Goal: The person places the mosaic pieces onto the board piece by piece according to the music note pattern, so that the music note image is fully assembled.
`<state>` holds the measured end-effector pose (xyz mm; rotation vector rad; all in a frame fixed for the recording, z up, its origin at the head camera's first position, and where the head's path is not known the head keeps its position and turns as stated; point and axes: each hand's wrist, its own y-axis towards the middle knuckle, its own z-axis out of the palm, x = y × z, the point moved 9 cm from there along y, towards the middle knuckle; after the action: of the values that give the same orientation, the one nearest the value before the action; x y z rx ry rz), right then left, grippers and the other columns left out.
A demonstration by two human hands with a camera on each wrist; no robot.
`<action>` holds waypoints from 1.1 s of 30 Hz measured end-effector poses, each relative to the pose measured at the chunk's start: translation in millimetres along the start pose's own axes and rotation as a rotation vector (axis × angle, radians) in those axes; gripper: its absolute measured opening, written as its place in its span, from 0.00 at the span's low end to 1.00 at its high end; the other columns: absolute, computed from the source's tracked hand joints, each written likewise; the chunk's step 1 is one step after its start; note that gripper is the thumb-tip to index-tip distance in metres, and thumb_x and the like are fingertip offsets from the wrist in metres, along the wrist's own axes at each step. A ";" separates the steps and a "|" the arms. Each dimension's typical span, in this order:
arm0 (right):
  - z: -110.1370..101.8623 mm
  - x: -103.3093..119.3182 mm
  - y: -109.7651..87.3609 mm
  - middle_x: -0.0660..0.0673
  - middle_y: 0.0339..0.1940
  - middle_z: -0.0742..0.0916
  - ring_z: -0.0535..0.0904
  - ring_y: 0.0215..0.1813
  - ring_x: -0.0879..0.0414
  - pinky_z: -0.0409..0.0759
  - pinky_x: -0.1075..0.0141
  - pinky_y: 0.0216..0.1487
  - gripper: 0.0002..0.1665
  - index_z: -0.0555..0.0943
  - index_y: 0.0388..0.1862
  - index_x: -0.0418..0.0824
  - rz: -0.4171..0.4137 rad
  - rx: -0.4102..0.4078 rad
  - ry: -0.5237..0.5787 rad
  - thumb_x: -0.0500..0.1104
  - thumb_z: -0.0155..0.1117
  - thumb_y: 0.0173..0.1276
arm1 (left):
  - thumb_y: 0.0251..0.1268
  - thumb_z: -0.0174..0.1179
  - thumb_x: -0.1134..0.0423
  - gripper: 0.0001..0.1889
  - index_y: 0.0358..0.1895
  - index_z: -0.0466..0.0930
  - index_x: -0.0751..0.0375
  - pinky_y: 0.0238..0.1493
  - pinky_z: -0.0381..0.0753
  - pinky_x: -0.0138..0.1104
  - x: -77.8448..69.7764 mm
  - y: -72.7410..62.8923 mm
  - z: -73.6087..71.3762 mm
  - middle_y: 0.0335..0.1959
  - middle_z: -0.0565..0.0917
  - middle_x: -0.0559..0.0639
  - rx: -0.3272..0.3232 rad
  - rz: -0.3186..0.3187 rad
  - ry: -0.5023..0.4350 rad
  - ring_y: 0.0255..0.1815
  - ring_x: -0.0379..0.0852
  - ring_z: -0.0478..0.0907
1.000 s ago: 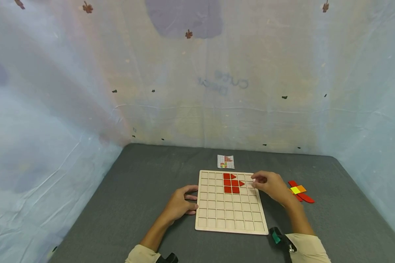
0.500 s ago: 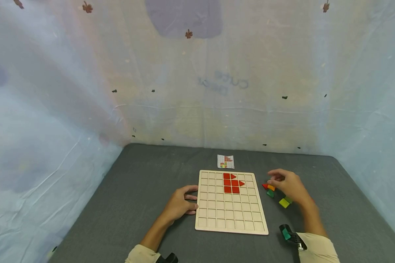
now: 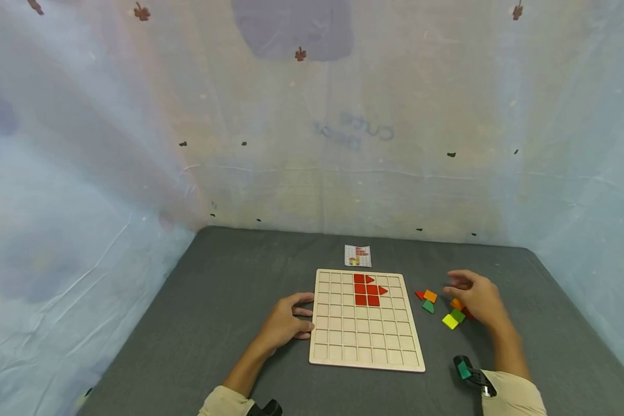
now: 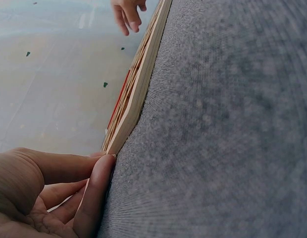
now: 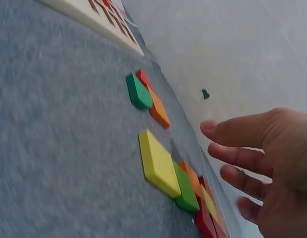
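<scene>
A wooden grid board (image 3: 366, 335) lies flat on the table, with several red tiles (image 3: 366, 290) in its upper middle cells. At its left edge is my left hand (image 3: 283, 323); thumb and fingertips touch the edge, spread apart along it. The left wrist view shows that contact on the board's side (image 4: 138, 94). My right hand (image 3: 481, 297) hovers over the loose tiles on the right, fingers loosely bent, with nothing visible in them. Beneath or near it are a yellow tile (image 5: 158, 166), a green tile (image 5: 184, 186) and orange and red ones, partly hidden by the hand.
Beyond the board lies a small printed card (image 3: 357, 256) with a coloured grid pattern. Between board and right hand are an orange tile (image 3: 430, 296), a teal-green tile (image 3: 428, 307) and a small red piece (image 3: 419, 294). A draped sheet (image 3: 312, 173) rises behind the grey table (image 3: 239, 271).
My right hand has moved right from the board's upper right corner over the loose tiles. The tiles now lie spread in two groups, more of them uncovered. My left hand stays at the board's edge.
</scene>
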<state>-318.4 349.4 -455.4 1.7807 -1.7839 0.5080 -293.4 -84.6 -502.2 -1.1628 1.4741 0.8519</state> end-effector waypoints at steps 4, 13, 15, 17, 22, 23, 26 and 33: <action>-7.1 -11.9 -1.1 0.29 0.51 0.88 0.85 0.50 0.34 0.84 0.44 0.54 0.29 0.80 0.65 0.28 -0.001 -0.048 -0.035 0.41 0.74 0.71 | 0.59 0.71 0.77 0.35 0.73 0.76 0.64 0.34 0.93 0.41 0.0 0.3 -0.1 0.56 0.84 0.64 -0.003 -0.001 0.002 0.46 0.49 0.87; -14.8 -27.1 -3.9 0.21 0.59 0.84 0.77 0.58 0.24 0.59 0.27 0.65 0.31 0.77 0.67 0.25 0.043 -0.069 -0.071 0.41 0.72 0.72 | 0.59 0.71 0.78 0.35 0.73 0.76 0.65 0.34 0.93 0.40 -0.7 -0.1 -0.5 0.55 0.84 0.64 -0.012 -0.002 0.007 0.45 0.49 0.88; -13.6 -30.9 -4.6 0.21 0.61 0.83 0.73 0.61 0.23 0.57 0.25 0.64 0.32 0.76 0.68 0.25 0.077 -0.053 -0.066 0.42 0.71 0.73 | 0.59 0.71 0.78 0.35 0.73 0.76 0.64 0.34 0.93 0.40 -0.9 -0.3 -0.3 0.55 0.84 0.64 -0.008 -0.005 0.004 0.45 0.49 0.88; -11.8 -35.5 -4.9 0.21 0.63 0.81 0.69 0.62 0.22 0.56 0.23 0.63 0.32 0.75 0.69 0.25 0.110 -0.040 -0.058 0.43 0.70 0.73 | 0.59 0.71 0.78 0.35 0.73 0.76 0.64 0.35 0.93 0.41 -1.0 -0.5 -0.2 0.55 0.85 0.63 -0.005 -0.007 0.001 0.45 0.49 0.88; -9.0 -39.0 -4.1 0.22 0.64 0.82 0.67 0.64 0.21 0.54 0.21 0.63 0.30 0.75 0.68 0.25 0.127 -0.027 -0.047 0.41 0.68 0.74 | 0.59 0.71 0.78 0.35 0.73 0.76 0.64 0.35 0.93 0.41 -1.2 -0.6 -0.2 0.55 0.85 0.63 -0.002 -0.004 0.002 0.45 0.49 0.88; -8.9 -38.7 -3.8 0.22 0.63 0.82 0.67 0.64 0.21 0.54 0.21 0.63 0.29 0.75 0.68 0.25 0.121 -0.025 -0.045 0.40 0.68 0.74 | 0.59 0.71 0.78 0.35 0.73 0.76 0.64 0.35 0.93 0.41 -1.2 -0.6 -0.2 0.54 0.85 0.63 -0.001 -0.003 0.002 0.45 0.49 0.88; -8.1 -37.6 -2.9 0.22 0.62 0.82 0.66 0.65 0.20 0.53 0.20 0.63 0.28 0.76 0.68 0.26 0.109 -0.016 -0.041 0.37 0.66 0.73 | 0.59 0.71 0.77 0.35 0.73 0.76 0.64 0.35 0.93 0.41 -0.9 -0.3 -0.1 0.55 0.85 0.63 0.000 0.000 0.001 0.45 0.49 0.88; -7.5 -40.1 -2.0 0.22 0.60 0.84 0.66 0.62 0.20 0.56 0.23 0.59 0.27 0.78 0.65 0.25 0.134 -0.025 -0.070 0.38 0.66 0.71 | 0.59 0.71 0.77 0.35 0.73 0.76 0.63 0.35 0.93 0.41 0.3 -0.3 -0.1 0.56 0.84 0.64 0.000 -0.002 -0.001 0.46 0.49 0.88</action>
<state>-317.1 385.2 -475.0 1.6891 -1.9585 0.4800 -293.1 -84.8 -502.4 -1.1635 1.4719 0.8515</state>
